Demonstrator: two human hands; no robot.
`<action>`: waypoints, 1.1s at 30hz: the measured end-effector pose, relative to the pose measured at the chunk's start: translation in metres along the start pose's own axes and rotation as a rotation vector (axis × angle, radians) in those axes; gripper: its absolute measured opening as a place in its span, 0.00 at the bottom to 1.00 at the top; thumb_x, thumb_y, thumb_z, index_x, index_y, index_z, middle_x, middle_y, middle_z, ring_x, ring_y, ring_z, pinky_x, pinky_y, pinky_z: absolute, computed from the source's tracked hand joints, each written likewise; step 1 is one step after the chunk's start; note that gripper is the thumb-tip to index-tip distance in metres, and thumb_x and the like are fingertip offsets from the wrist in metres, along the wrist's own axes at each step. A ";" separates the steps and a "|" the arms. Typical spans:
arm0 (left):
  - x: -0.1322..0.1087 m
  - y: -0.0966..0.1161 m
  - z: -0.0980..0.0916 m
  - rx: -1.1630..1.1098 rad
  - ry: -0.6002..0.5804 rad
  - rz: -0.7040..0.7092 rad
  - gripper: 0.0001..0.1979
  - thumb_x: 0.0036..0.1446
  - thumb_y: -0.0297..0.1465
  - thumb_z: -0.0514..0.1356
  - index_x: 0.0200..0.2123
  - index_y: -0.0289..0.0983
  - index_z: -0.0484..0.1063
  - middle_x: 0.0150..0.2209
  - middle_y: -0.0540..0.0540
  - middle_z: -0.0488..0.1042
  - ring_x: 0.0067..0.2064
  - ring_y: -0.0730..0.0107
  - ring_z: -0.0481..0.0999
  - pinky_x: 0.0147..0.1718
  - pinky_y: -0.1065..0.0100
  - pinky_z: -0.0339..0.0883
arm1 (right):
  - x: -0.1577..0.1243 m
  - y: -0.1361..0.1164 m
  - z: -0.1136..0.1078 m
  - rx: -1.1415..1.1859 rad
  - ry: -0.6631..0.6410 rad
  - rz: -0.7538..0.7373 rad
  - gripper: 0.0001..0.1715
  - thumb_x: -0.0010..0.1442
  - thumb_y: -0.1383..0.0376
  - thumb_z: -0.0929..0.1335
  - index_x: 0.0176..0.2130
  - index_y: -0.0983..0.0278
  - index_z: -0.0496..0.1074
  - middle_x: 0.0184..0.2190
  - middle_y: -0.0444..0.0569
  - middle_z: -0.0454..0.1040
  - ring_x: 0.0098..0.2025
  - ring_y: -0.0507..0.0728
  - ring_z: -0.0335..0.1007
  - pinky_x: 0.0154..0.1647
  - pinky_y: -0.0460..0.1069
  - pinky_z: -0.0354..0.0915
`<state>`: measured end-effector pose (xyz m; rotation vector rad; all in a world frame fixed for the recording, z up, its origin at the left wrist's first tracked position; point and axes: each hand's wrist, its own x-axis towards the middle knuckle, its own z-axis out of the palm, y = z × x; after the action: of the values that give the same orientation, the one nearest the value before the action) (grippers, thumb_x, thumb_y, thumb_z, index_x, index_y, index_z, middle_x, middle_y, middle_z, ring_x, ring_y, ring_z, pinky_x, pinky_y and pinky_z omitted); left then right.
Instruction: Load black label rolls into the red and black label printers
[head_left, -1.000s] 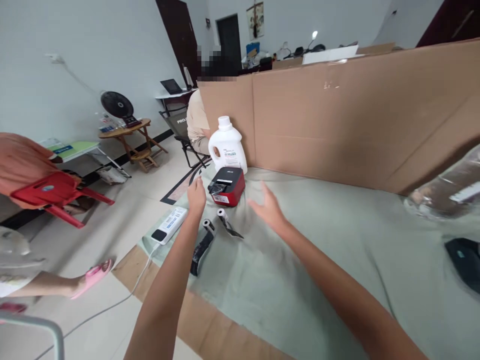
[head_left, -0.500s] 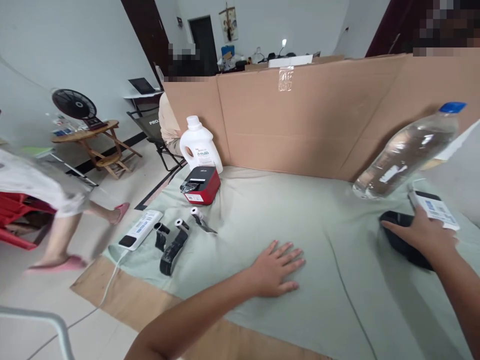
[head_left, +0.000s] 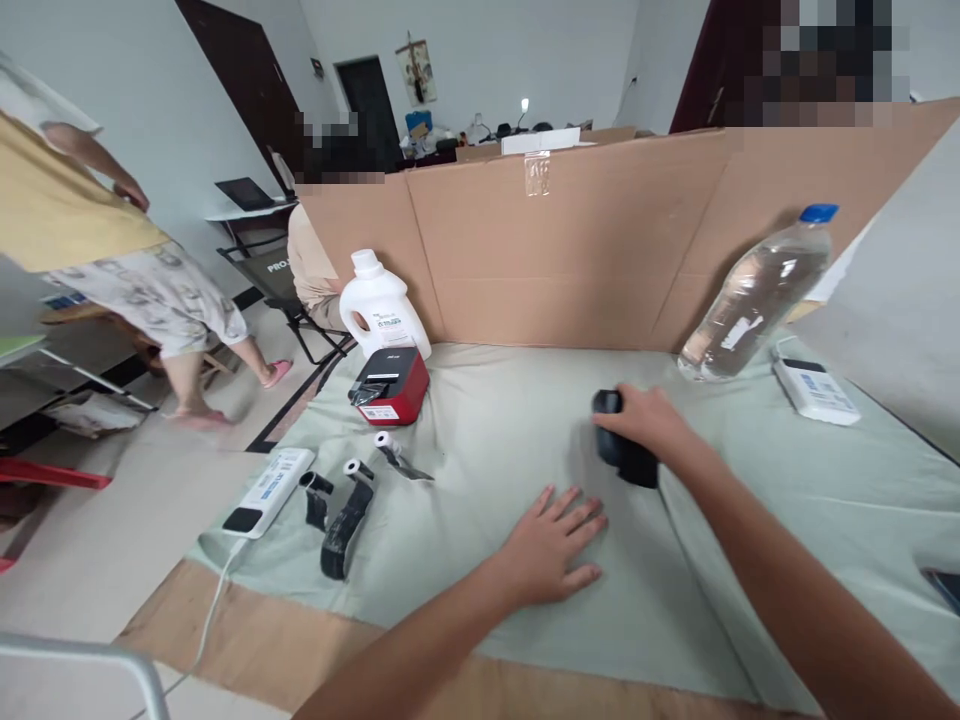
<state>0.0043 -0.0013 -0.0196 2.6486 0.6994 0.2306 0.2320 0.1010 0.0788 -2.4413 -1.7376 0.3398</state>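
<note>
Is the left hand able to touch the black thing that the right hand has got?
Probably yes: the left hand lies spread on the cloth, and only cloth shows between it and the black thing. The right hand covers just part.

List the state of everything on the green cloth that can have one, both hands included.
Left hand: flat, fingers spread
Right hand: gripping black object
White jug: capped, standing
Plastic bottle: capped, standing
Red printer: lid seemingly closed
Three rolls: partly unwound
White devices: corded
Dark item, right edge: cut off
</note>
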 end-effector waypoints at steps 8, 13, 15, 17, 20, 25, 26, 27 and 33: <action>0.000 -0.003 0.016 0.010 0.106 0.016 0.31 0.68 0.48 0.51 0.69 0.41 0.57 0.68 0.42 0.63 0.72 0.50 0.54 0.69 0.44 0.46 | -0.016 -0.113 0.047 0.024 -0.212 0.142 0.40 0.54 0.46 0.71 0.60 0.60 0.65 0.57 0.65 0.57 0.56 0.75 0.68 0.45 0.59 0.68; -0.002 -0.010 0.002 -0.109 0.408 -0.002 0.13 0.65 0.36 0.57 0.48 0.40 0.77 0.48 0.43 0.80 0.52 0.59 0.77 0.56 0.56 0.66 | -0.015 -0.079 0.044 0.098 -0.141 -0.011 0.51 0.54 0.35 0.67 0.66 0.60 0.60 0.58 0.67 0.59 0.53 0.75 0.71 0.49 0.61 0.66; 0.001 -0.023 -0.015 -0.224 0.589 -0.184 0.13 0.66 0.32 0.53 0.41 0.40 0.79 0.39 0.45 0.81 0.43 0.64 0.79 0.47 0.62 0.70 | -0.007 -0.054 0.043 0.151 -0.067 -0.110 0.49 0.59 0.36 0.62 0.67 0.61 0.58 0.58 0.67 0.63 0.55 0.74 0.70 0.52 0.62 0.65; 0.010 -0.044 -0.030 -0.343 0.720 -0.415 0.15 0.67 0.31 0.51 0.42 0.39 0.79 0.37 0.45 0.80 0.39 0.66 0.78 0.42 0.65 0.71 | 0.003 -0.029 0.052 0.225 -0.011 -0.236 0.41 0.65 0.41 0.58 0.66 0.62 0.61 0.55 0.65 0.69 0.57 0.71 0.69 0.56 0.61 0.64; 0.029 -0.078 -0.041 -0.423 0.726 -0.567 0.17 0.65 0.28 0.52 0.51 0.37 0.77 0.40 0.45 0.79 0.39 0.68 0.76 0.43 0.67 0.71 | 0.011 -0.005 0.083 0.387 0.039 -0.433 0.34 0.70 0.49 0.55 0.64 0.63 0.65 0.56 0.60 0.72 0.60 0.66 0.68 0.61 0.59 0.61; 0.050 -0.107 -0.025 -0.432 0.669 -0.470 0.21 0.65 0.26 0.52 0.57 0.37 0.75 0.41 0.45 0.76 0.41 0.69 0.75 0.46 0.67 0.70 | 0.002 0.004 0.126 0.484 0.113 -0.432 0.38 0.71 0.48 0.52 0.70 0.66 0.56 0.64 0.60 0.67 0.65 0.66 0.64 0.63 0.62 0.62; 0.050 -0.107 -0.021 -0.438 0.681 -0.465 0.21 0.65 0.26 0.52 0.57 0.37 0.75 0.41 0.45 0.76 0.42 0.68 0.75 0.46 0.67 0.71 | 0.000 0.003 0.128 0.486 0.114 -0.420 0.39 0.71 0.48 0.52 0.70 0.66 0.55 0.64 0.60 0.67 0.65 0.67 0.64 0.63 0.62 0.63; 0.049 -0.106 -0.018 -0.442 0.691 -0.464 0.20 0.65 0.27 0.52 0.56 0.38 0.76 0.40 0.45 0.76 0.42 0.68 0.75 0.46 0.67 0.71 | -0.002 0.003 0.128 0.490 0.113 -0.413 0.39 0.71 0.48 0.51 0.70 0.66 0.55 0.64 0.60 0.67 0.65 0.67 0.64 0.62 0.63 0.63; 0.042 -0.103 -0.018 -0.382 0.653 -0.493 0.18 0.65 0.26 0.53 0.52 0.40 0.79 0.39 0.46 0.77 0.40 0.69 0.75 0.44 0.67 0.70 | 0.001 0.007 0.127 0.553 0.116 -0.370 0.40 0.71 0.47 0.52 0.71 0.66 0.56 0.65 0.59 0.67 0.65 0.66 0.65 0.64 0.62 0.63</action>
<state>-0.0094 0.1085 -0.0429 1.9433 1.3228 0.9908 0.2061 0.0962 -0.0458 -1.6915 -1.7120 0.5347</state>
